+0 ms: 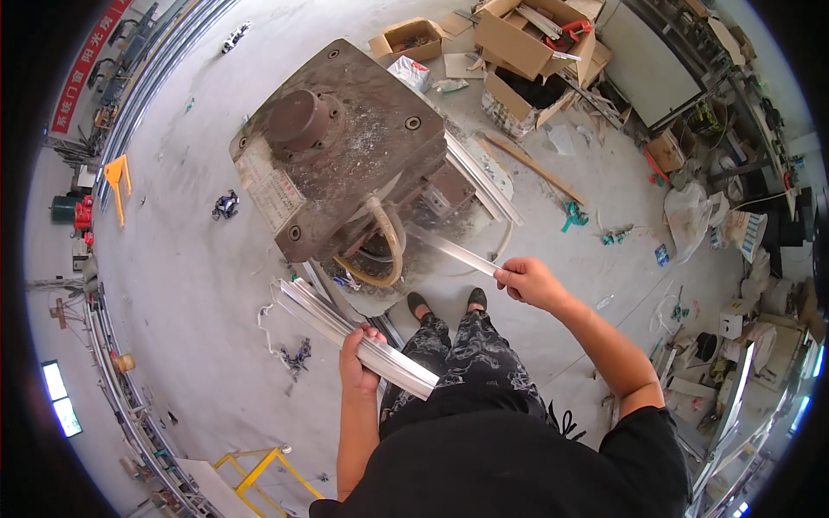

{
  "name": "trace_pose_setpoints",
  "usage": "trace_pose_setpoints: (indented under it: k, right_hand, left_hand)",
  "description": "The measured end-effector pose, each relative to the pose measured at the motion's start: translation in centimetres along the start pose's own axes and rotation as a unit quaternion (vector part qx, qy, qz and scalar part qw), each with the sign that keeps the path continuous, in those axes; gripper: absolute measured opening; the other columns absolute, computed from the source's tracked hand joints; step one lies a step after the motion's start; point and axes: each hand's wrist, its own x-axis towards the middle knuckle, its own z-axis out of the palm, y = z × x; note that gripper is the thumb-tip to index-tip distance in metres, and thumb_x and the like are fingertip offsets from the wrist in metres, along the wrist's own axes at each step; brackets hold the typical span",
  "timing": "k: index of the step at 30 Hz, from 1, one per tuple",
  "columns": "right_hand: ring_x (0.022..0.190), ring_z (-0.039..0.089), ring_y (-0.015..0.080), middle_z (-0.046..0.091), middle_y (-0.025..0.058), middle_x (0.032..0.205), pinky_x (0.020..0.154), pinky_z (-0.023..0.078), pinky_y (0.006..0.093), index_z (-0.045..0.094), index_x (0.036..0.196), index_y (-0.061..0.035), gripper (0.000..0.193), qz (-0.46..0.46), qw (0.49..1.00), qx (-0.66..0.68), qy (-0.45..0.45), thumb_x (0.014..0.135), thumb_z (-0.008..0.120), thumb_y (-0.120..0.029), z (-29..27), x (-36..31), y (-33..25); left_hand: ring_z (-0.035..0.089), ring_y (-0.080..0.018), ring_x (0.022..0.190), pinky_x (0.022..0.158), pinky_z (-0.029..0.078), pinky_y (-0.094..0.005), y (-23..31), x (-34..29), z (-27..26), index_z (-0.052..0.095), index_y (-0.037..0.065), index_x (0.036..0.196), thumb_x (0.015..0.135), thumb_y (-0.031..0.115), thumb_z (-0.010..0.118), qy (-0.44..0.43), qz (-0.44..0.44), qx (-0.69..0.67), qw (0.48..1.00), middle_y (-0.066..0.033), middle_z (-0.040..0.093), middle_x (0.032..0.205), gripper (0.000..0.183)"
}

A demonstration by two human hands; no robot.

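My left hand is wrapped round a bundle of long white metal or plastic profiles, held slanting at my left side with one end close to my waist. My right hand pinches the near end of a single thin white strip. That strip runs away from me toward the underside of a big brown machine with a round cap on top; its far end is hard to make out there. A tan hose loops from the machine's near side, between the two hands.
More white profiles lean at the machine's right side. Beyond are cardboard boxes and a wooden stick on the floor. A yellow metal frame stands at lower left, an orange stool farther off. Clutter lines the right wall.
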Motion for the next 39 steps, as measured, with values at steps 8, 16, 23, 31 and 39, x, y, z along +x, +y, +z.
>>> trace_pose_setpoints:
  k: [8,16,23,31,39]
  right_hand:
    - [0.049,0.050,0.0106,0.055,0.0039,0.055,0.048,0.040,0.0278,0.061,0.075,0.0010,0.027,-0.017,0.992,0.049,0.119,0.087,0.058,-0.023,5.8,-1.5,2.9]
    - [0.052,0.055,0.0226,0.057,0.0094,0.057,0.052,0.043,0.0353,0.059,0.074,-0.0022,0.027,-0.036,0.989,-0.036,0.138,0.087,0.056,-0.026,5.6,-1.6,0.6]
    - [0.058,0.055,0.0298,0.056,0.0140,0.062,0.057,0.044,0.0382,0.057,0.073,-0.0007,0.028,-0.059,0.978,-0.009,0.200,0.087,0.054,-0.025,10.1,0.6,1.2]
    - [0.047,0.048,0.0106,0.051,0.0035,0.052,0.047,0.038,0.0279,0.057,0.073,0.0005,0.026,-0.028,0.984,0.107,0.143,0.089,0.054,-0.020,9.4,0.7,0.9]
    - [0.048,0.046,0.0067,0.050,-0.0003,0.053,0.046,0.036,0.0242,0.060,0.078,-0.0001,0.025,-0.013,0.985,0.120,0.126,0.090,0.055,-0.021,9.3,0.9,1.3]
  left_hand:
    - [0.056,-0.0209,0.076,0.076,0.050,-0.0329,-1.4,-0.4,-0.2,0.053,-0.001,0.093,0.078,0.011,0.062,0.053,-0.003,-0.036,0.998,-0.0090,0.055,0.077,0.021]
    - [0.056,-0.0212,0.077,0.076,0.050,-0.0335,-2.2,0.2,-0.6,0.054,0.000,0.091,0.078,0.009,0.061,0.049,-0.029,-0.016,0.998,-0.0092,0.056,0.078,0.017]
    - [0.056,-0.0220,0.076,0.074,0.050,-0.0328,-1.3,2.0,-0.4,0.054,0.000,0.089,0.078,0.011,0.061,0.041,-0.067,0.005,0.997,-0.0086,0.056,0.079,0.017]
    - [0.053,-0.0192,0.077,0.077,0.047,-0.0318,3.7,4.7,-2.1,0.054,-0.001,0.088,0.078,0.011,0.061,0.001,-0.034,0.017,0.999,-0.0084,0.054,0.080,0.016]
    - [0.052,-0.0211,0.073,0.071,0.046,-0.0319,9.6,7.6,-4.0,0.052,0.001,0.088,0.080,0.015,0.058,-0.022,-0.019,0.014,0.999,-0.0080,0.053,0.077,0.017]
